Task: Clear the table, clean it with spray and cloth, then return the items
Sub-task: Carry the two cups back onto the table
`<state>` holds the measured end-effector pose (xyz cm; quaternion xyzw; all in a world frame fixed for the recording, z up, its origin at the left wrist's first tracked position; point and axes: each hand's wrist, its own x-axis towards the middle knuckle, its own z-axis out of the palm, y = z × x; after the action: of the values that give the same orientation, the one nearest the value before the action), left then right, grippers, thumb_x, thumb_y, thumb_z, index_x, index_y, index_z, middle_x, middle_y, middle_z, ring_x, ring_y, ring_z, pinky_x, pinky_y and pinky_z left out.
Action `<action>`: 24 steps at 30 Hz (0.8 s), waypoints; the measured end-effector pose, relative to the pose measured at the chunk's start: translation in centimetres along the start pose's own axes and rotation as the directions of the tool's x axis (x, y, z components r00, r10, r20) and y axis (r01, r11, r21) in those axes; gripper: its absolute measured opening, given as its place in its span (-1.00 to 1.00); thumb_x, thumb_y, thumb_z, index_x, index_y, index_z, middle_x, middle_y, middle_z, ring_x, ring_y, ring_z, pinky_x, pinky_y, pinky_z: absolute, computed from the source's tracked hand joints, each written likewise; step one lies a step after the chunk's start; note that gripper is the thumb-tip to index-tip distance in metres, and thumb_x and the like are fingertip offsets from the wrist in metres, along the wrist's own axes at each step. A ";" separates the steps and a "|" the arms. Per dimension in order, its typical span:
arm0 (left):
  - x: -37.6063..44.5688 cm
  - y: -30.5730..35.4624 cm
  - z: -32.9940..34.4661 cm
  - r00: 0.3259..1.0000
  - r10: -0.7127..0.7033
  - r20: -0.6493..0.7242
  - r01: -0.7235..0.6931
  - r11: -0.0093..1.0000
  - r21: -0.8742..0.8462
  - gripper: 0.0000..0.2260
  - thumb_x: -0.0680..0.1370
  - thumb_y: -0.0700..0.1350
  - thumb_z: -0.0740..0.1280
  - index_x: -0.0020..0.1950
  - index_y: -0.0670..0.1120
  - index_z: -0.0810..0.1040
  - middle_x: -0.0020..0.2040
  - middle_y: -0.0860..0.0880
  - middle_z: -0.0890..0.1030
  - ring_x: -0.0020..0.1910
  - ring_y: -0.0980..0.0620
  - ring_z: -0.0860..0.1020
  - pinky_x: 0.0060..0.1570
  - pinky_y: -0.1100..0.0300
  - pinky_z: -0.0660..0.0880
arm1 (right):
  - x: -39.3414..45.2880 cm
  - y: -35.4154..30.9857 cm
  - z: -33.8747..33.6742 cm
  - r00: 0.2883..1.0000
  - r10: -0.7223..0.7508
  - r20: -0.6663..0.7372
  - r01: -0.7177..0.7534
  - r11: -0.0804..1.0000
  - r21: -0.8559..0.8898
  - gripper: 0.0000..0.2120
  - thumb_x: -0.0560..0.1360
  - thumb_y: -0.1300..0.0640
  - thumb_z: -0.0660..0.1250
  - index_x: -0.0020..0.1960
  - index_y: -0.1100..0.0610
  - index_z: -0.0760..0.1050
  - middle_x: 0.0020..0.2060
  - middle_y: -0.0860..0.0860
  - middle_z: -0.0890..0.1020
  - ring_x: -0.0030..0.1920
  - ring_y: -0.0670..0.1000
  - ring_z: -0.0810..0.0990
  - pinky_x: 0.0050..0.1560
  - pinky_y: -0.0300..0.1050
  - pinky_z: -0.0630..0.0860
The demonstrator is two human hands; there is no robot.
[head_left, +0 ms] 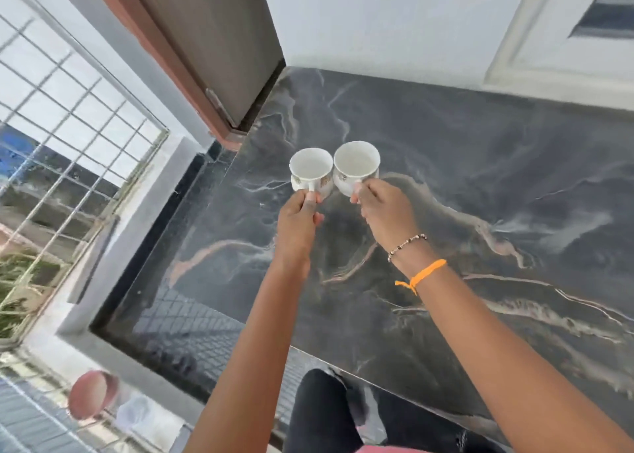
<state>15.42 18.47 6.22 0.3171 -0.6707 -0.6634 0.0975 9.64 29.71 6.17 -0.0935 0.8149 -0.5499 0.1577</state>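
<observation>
In the head view, the left hand (297, 217) pinched the handle of the left teacup (311, 174) and the right hand (384, 209) pinched that of the right teacup (356, 167), fingers clamped; both cups sat just beyond the fingers, side by side and touching, handles toward the person, low over the marble counter (480, 178) near its left edge.

A home's balcony or porch: a dark veined marble counter (480, 185) against a white wall, a wooden door (206, 41) at eleven o'clock, a metal window grille (61, 116) at nine showing plants outside.
</observation>
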 end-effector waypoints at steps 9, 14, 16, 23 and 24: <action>16.9 0.4 -5.1 0.986 -0.056 0.158 0.033 0.989 0.145 -0.70 0.62 -0.13 0.12 -0.31 -0.03 0.39 -0.40 0.02 0.32 -0.37 0.11 0.31 -0.14 0.20 0.34 | 12.4 -1.7 9.1 0.983 0.095 -0.155 -0.100 0.995 -0.025 -0.75 0.57 0.16 0.11 -0.25 0.15 0.42 -0.46 -0.05 0.42 -0.31 0.07 0.44 -0.23 -0.11 0.33; 26.5 1.2 -6.5 0.957 -0.048 0.285 -0.010 0.980 0.201 -0.70 0.63 -0.12 0.10 -0.30 -0.02 0.37 -0.37 0.04 0.34 -0.36 0.11 0.32 -0.11 0.18 0.35 | 19.3 -2.8 13.6 0.934 0.199 -0.297 -0.186 0.980 0.070 -0.78 0.56 0.17 0.12 -0.22 0.17 0.43 -0.45 -0.08 0.46 -0.46 -0.15 0.45 -0.30 -0.31 0.37; 29.1 1.5 -6.7 0.948 -0.068 0.312 -0.001 0.976 0.216 -0.70 0.64 -0.12 0.09 -0.29 -0.01 0.38 -0.38 0.03 0.34 -0.35 0.11 0.33 -0.08 0.15 0.34 | 21.4 -3.0 14.7 0.909 0.223 -0.352 -0.200 0.974 0.102 -0.77 0.56 0.18 0.13 -0.20 0.23 0.46 -0.44 -0.05 0.46 -0.42 -0.08 0.44 -0.23 -0.16 0.41; 33.9 1.3 -6.9 0.935 -0.077 0.347 -0.007 0.972 0.236 -0.72 0.63 -0.09 0.09 -0.27 0.02 0.41 -0.36 0.04 0.39 -0.24 0.05 0.39 -0.15 0.19 0.33 | 25.5 -3.2 16.8 0.848 0.270 -0.456 -0.220 0.962 0.160 -0.76 0.55 0.22 0.12 -0.16 0.36 0.44 -0.38 0.12 0.45 -0.38 0.04 0.38 -0.37 -0.33 0.34; 34.2 1.2 -6.9 0.939 -0.067 0.338 -0.013 0.973 0.229 -0.73 0.63 -0.10 0.09 -0.26 0.01 0.42 -0.35 0.04 0.40 -0.24 0.06 0.40 -0.17 0.21 0.32 | 25.8 -3.2 16.9 0.840 0.276 -0.467 -0.228 0.961 0.157 -0.78 0.55 0.23 0.12 -0.17 0.34 0.45 -0.41 0.07 0.44 -0.40 0.01 0.38 -0.40 -0.37 0.33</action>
<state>-7.80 -6.35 -1.87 0.2150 -0.7446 -0.6283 -0.0671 -8.44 5.40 -0.68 0.1628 0.8064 -0.5681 0.0237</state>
